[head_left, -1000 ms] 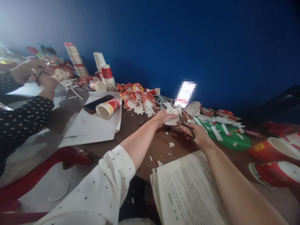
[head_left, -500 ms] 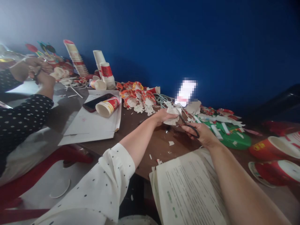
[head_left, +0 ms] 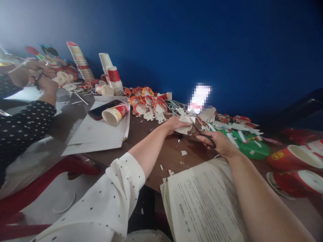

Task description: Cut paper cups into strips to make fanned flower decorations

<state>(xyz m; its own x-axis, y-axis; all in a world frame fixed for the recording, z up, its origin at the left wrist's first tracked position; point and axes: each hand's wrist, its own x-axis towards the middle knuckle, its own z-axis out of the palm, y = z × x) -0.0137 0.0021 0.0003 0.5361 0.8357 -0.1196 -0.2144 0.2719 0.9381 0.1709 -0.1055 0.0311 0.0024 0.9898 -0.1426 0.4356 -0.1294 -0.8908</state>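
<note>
My left hand (head_left: 174, 125) is closed on a white piece of paper (head_left: 185, 128), pinched between thumb and fingers above the brown table (head_left: 161, 153). My right hand (head_left: 219, 142) grips black-handled scissors (head_left: 210, 139), whose blades lie against the right edge of that paper. How far the blades are apart, I cannot make out. Small paper scraps (head_left: 184, 153) lie on the table below both hands. Just behind my left hand sits a heap of red-and-white paper cut-outs (head_left: 148, 104).
A printed paper bag (head_left: 202, 198) lies at the near edge. On the left, a paper cup (head_left: 114, 114) and a phone (head_left: 101, 109) rest on a white folder (head_left: 98, 134). Cup stacks, a lit screen (head_left: 199, 98), a green plate (head_left: 252, 148) and a co-worker's hands (head_left: 41, 75) surround this spot.
The view has shifted very slightly. My left hand still holds the paper and my right hand the scissors, in nearly the same place, with the scissor handles turned a little.
</note>
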